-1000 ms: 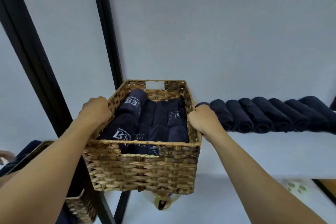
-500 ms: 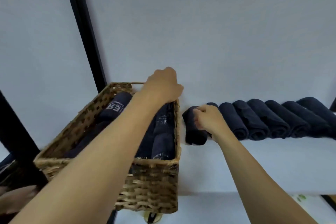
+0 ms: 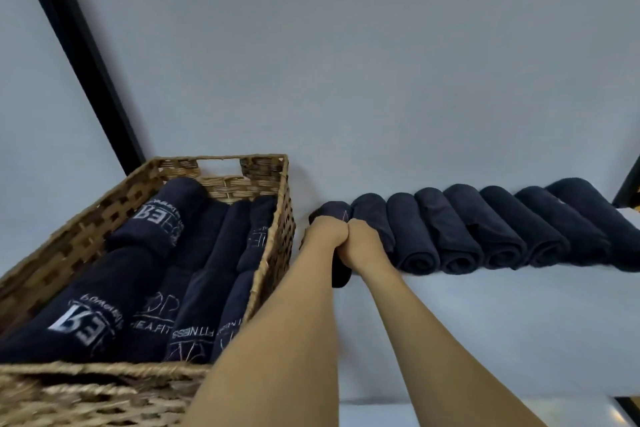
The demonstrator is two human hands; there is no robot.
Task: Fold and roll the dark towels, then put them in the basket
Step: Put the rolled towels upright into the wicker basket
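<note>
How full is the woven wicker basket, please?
Full: rolled dark navy towels lie packed side by side across the woven wicker basket, wall to wall.

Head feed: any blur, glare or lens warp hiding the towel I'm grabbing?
Head view: the basket is motion-smeared along its near rim, while the shelf towels look fairly sharp; head view: light is soft, no glare on the cloth; head view: the wide lens slants the black post; the left hand and right hand, not blur, cover most of the end towel they grip.

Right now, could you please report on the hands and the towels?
Left hand and right hand gripping leftmost towel roll on shelf. Basket alongside, partly filled with rolls. Nothing between them.
</note>
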